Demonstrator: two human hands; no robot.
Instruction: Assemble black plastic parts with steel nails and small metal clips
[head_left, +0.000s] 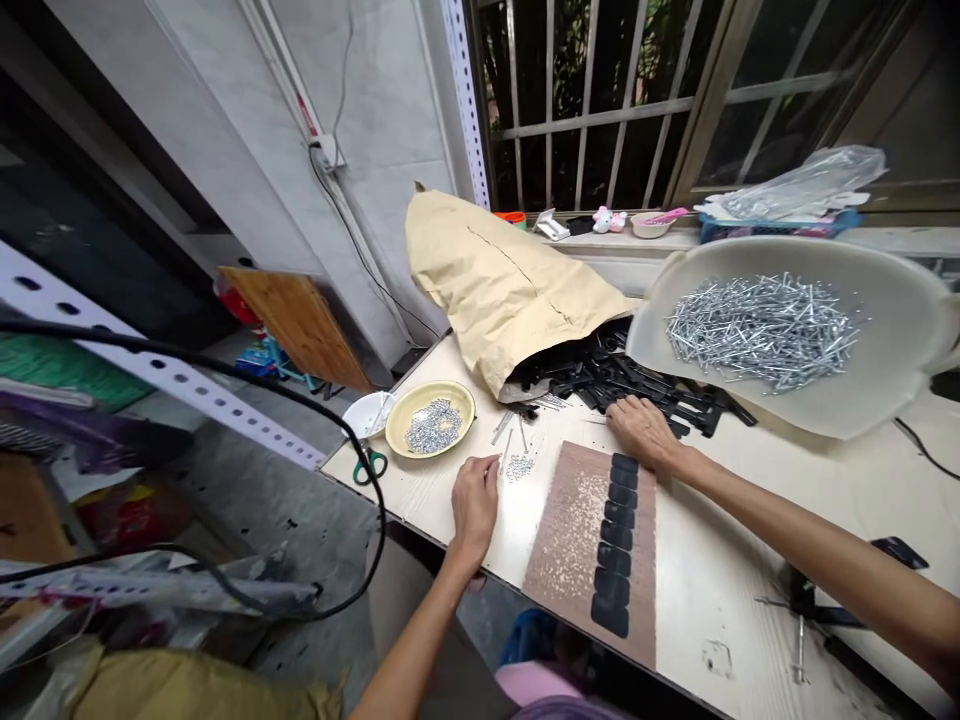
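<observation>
My left hand [474,508] is closed at the front of the table, thumb and forefinger together beside a small heap of tiny metal pieces [519,467]. Whatever is in that pinch is too small to make out. A few thin metal pins [504,428] lie just beyond it. My right hand [643,432] reaches to the near edge of a pile of black plastic strips [600,370], its fingers bent together and their tips partly hidden. Between the hands lies a brown mat [566,500] with a row of black square pieces [615,545] and scattered pale specks.
A paper sack [502,270] spills the black strips. Right of it, a large pale tray [892,350] holds many metal pins. At left are a yellow bowl [393,440] of small metal parts, a white bowl [360,415] and green-handled scissors [369,466]. A black cable [285,383] loops at left.
</observation>
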